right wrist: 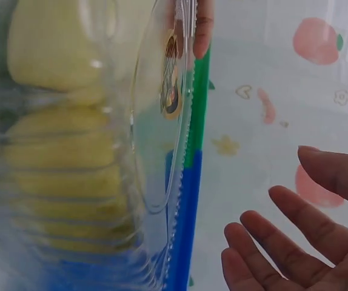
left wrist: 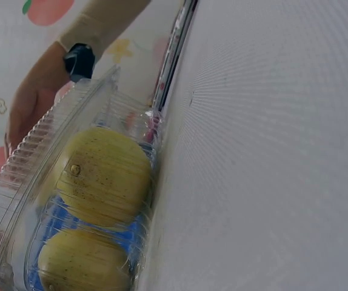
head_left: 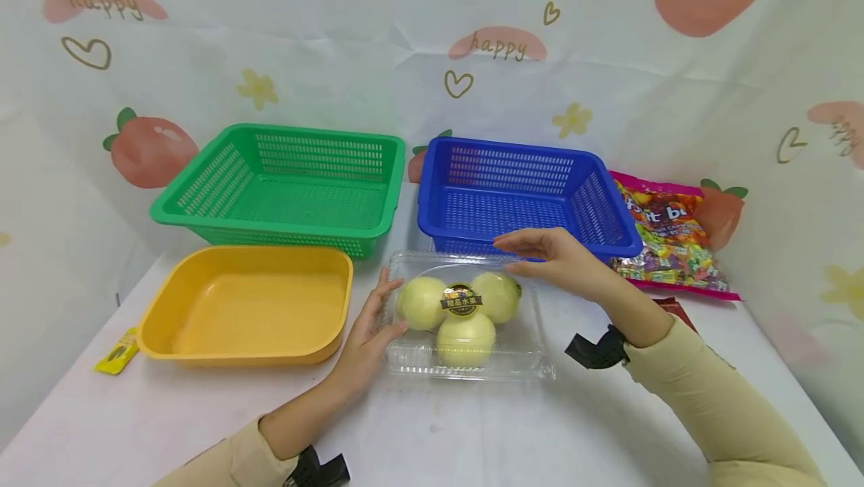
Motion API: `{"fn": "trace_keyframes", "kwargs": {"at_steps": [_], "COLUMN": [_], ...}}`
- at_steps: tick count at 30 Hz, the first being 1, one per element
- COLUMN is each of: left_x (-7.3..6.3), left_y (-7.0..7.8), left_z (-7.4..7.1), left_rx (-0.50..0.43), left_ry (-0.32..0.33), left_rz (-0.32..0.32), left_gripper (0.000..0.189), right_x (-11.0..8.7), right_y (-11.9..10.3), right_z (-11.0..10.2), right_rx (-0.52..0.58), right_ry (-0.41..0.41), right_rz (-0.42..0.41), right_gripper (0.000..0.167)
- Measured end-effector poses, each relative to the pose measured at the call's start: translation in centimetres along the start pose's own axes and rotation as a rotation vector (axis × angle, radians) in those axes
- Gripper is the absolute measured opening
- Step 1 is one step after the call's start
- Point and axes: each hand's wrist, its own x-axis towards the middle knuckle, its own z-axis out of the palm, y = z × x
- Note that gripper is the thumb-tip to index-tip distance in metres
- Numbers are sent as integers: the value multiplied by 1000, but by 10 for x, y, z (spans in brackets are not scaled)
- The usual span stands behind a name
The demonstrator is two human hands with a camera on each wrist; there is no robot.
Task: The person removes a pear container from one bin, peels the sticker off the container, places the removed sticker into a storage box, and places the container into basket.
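A clear plastic fruit box [head_left: 520, 352] stands on the table in front of me, its lid bearing a dark round label [head_left: 462, 299]. Three round yellow-green fruits [head_left: 467, 338] lie inside; two fruits [left wrist: 104, 177] show through its wall in the left wrist view. My left hand [head_left: 364, 333] rests against the left edge of the box, fingers extended and thumb spread, touching the lid's rim. Over the far right corner, my right hand [head_left: 550, 258] hovers with its fingers loosely extended. In the right wrist view that hand [right wrist: 319, 242] holds nothing, apart from the lid.
A yellow tray [head_left: 243, 359] stands left of the box, with a small yellow packet [head_left: 118, 352] beside it. Behind are a green basket [head_left: 283, 233] and a blue basket [head_left: 520, 148]. At right lie a candy bag [head_left: 675, 235] and a dark red item [head_left: 677, 312].
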Motion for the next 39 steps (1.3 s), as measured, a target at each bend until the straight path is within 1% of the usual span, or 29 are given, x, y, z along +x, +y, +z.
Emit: {"fn": "trace_keyframes", "kwargs": {"at_steps": [4, 7, 12, 17, 22, 25, 29, 33, 36, 39], "left_x": [1, 1, 0, 1, 1, 1, 1, 1, 1, 1], "left_y": [0, 0, 1, 1, 1, 1, 1, 1, 1, 1], "left_z": [1, 1, 0, -2, -1, 0, 0, 1, 0, 0], "left_rx": [-4, 3, 12, 12, -3, -9, -3, 5, 8, 8], "left_ry": [-8, -5, 5, 2, -10, -13, -12, -10, -8, -5], "left_rz": [3, -6, -23, -18, -5, 3, -5, -10, -8, -10], "left_gripper": [55, 55, 56, 55, 54, 54, 54, 54, 55, 55], "right_x": [13, 23, 40, 55, 67, 73, 77, 78, 78, 78], "right_y": [-7, -13, -24, -32, -32, -29, -26, -24, -23, -22], "right_z": [2, 6, 12, 20, 27, 31, 35, 37, 37, 37], "right_rx": [-32, -26, -13, -13, -41, -49, -46, -37, -36, -33], "right_ry": [-32, -71, -166, -260, -344, -385, -410, -420, -427, -437], "right_rz": [-13, -18, -25, -43, -53, -58, -57, -26, -8, -7], "right_gripper": [37, 35, 35, 35, 29, 29, 31, 30, 28, 23]}}
